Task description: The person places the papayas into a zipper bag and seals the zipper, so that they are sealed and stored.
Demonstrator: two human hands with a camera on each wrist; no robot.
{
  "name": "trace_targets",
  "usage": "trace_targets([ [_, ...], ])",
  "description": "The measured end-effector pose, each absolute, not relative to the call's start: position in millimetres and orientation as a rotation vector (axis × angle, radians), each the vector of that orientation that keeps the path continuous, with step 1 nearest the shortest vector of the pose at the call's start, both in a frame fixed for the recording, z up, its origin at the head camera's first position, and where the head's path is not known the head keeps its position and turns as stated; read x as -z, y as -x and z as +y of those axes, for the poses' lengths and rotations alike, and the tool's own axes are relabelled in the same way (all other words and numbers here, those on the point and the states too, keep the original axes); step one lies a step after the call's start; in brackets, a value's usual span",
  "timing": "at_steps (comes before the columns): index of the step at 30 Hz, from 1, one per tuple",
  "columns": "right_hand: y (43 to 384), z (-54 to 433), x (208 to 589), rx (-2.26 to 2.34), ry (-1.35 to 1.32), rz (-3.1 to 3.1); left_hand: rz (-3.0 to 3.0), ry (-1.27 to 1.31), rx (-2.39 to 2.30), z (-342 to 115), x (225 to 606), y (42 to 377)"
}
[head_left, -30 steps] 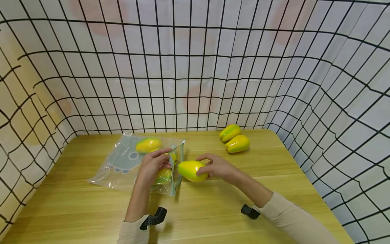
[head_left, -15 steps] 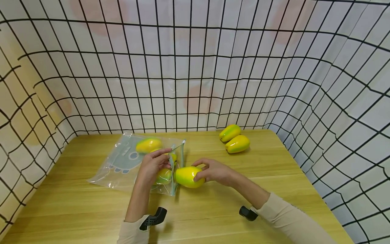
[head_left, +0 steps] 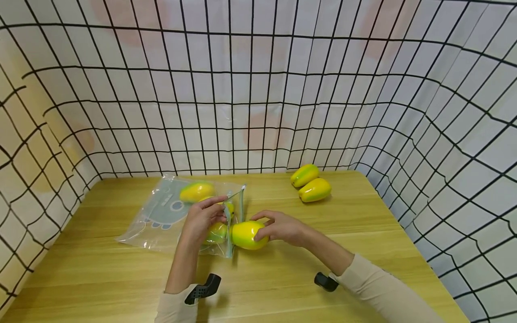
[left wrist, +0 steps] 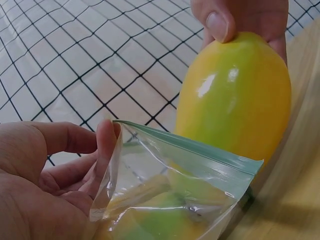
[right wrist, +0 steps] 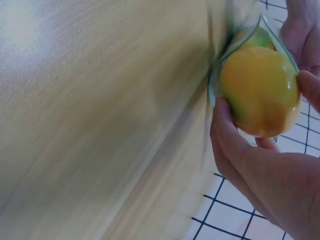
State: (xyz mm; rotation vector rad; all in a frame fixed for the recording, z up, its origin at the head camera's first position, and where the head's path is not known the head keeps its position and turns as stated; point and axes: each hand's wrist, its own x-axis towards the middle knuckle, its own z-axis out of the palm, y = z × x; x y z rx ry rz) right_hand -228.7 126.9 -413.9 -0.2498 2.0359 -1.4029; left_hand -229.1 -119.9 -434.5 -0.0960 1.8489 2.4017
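My right hand (head_left: 284,229) grips a shiny yellow-green papaya (head_left: 248,235) at its right end, thumb on one side and fingers on the other. The papaya's left end is right at the mouth of a clear zip bag (head_left: 161,237) lying on the table. With my left hand (head_left: 202,220), I pinch the bag's mouth and hold it raised; the green zip strip (left wrist: 200,150) shows in the left wrist view. Inside the bag lie a papaya (head_left: 198,192) near the back and a papaya (head_left: 216,233) near the mouth. Another is partly hidden behind my left fingers.
Two more papayas, one (head_left: 304,175) behind the other (head_left: 315,190), lie at the back right of the wooden table (head_left: 323,296). A white cloth wall with black grid lines (head_left: 258,89) encloses the back and sides.
My right hand has moved the papaya left and slightly towards me, up to the bag's mouth. My left hand and the bag have stayed put.
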Motion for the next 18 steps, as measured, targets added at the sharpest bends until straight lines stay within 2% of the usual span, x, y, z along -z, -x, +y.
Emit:
trace_targets([
  [18, 228.9, 105.0, 420.6, 1.503, 0.237, 2.016, 1.807, 0.096, -2.385, -120.0, 436.3, 229.4],
])
